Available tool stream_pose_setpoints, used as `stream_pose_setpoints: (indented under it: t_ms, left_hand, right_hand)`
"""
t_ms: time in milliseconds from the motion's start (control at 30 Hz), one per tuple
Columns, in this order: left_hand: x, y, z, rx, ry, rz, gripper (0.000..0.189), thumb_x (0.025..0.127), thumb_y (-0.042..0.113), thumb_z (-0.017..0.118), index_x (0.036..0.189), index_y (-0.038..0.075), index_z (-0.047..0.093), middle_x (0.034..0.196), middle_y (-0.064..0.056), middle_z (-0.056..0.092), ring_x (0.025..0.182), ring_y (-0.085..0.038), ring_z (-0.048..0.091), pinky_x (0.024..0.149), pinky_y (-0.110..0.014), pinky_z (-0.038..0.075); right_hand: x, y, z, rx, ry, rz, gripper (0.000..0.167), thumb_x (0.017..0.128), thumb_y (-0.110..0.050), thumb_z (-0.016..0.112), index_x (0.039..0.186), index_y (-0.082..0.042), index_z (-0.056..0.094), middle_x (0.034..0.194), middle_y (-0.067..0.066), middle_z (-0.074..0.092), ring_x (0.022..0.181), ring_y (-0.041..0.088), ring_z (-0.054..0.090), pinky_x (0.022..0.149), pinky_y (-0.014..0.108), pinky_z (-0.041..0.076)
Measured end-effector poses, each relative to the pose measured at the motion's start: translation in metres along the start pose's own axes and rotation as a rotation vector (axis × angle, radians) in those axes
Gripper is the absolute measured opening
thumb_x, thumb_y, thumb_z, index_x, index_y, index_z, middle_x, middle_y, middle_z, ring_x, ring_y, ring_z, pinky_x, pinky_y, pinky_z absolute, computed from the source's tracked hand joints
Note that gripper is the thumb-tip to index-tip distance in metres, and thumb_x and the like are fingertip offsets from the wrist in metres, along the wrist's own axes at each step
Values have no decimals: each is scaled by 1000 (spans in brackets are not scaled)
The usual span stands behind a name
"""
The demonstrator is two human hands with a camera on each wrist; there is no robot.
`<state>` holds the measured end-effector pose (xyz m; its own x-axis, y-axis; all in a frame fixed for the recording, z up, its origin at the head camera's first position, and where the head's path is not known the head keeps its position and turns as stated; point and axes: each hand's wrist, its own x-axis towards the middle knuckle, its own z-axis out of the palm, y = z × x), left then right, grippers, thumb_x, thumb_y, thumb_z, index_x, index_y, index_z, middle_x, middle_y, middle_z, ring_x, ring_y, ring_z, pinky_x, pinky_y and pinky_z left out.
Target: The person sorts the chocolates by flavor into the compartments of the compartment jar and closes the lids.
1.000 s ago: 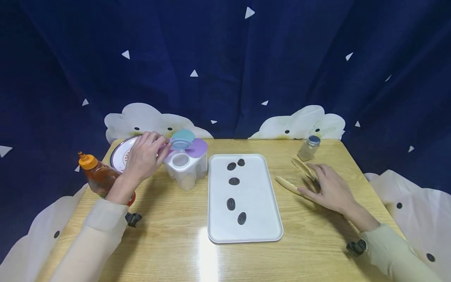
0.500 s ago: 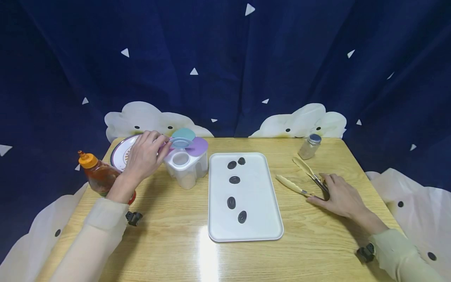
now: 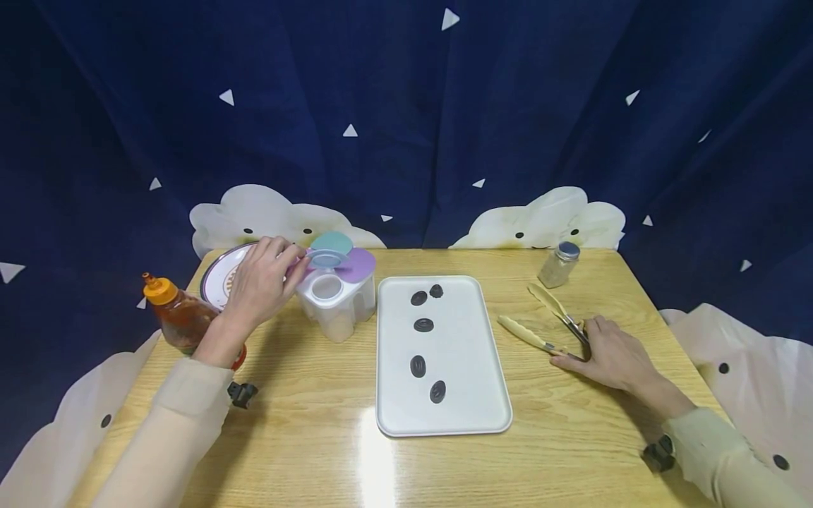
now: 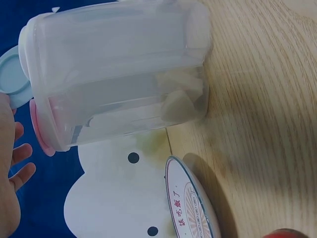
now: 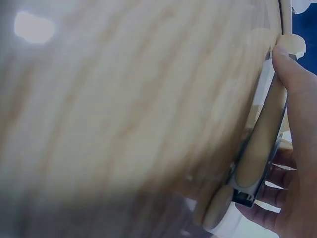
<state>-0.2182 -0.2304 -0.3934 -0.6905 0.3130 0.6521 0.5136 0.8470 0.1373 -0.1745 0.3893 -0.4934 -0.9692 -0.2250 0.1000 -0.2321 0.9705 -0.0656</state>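
My left hand [image 3: 260, 279] pinches the raised light blue flip lid [image 3: 327, 260] of a clear, white-topped storage box [image 3: 339, 303] at the back left. Below that lid a round opening shows; a teal lid [image 3: 332, 243] and a purple lid [image 3: 357, 266] cover other sections. Pale chunks [image 4: 181, 96] lie at the bottom of the box in the left wrist view. On the right, my right hand [image 3: 615, 355] holds the handle end of cream-tipped tongs [image 3: 524, 331], thumb on one arm and fingers on the other. The tongs are spread and point toward the back left.
Between the hands lies a white tray [image 3: 470, 395] with several dark oval pieces [image 3: 423, 324]. A glass shaker [image 3: 559, 265] stands behind the tongs. A sauce bottle [image 3: 181, 314] is beside my left forearm, with a patterned plate [image 3: 219, 279] behind it.
My right hand has slid back and to the right along the tongs, from their middle to the handle end. My left hand stays at the blue lid.
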Motion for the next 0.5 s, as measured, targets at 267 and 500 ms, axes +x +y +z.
stream_pose_setpoints:
  t_ms: [267, 500]
  left_hand:
    - [0, 1, -1, 8, -5, -5, 18, 100, 21, 71, 107, 4, 70, 101, -17, 68, 96, -38, 61, 87, -52, 52]
    - [0, 1, 0, 13, -6, -9, 18, 100, 21, 71, 107, 5, 70, 100, -17, 68, 96, -38, 61, 86, -52, 52]
  right_hand:
    - [-3, 0, 1, 31, -46, 41, 81, 81, -78, 73, 110, -5, 53, 82, 4, 48, 69, 19, 47, 50, 32, 34]
    - [-4, 0, -7, 60, -1, 44, 100, 79, -76, 76, 131, 6, 54, 103, 20, 61, 79, 30, 63, 52, 40, 45]
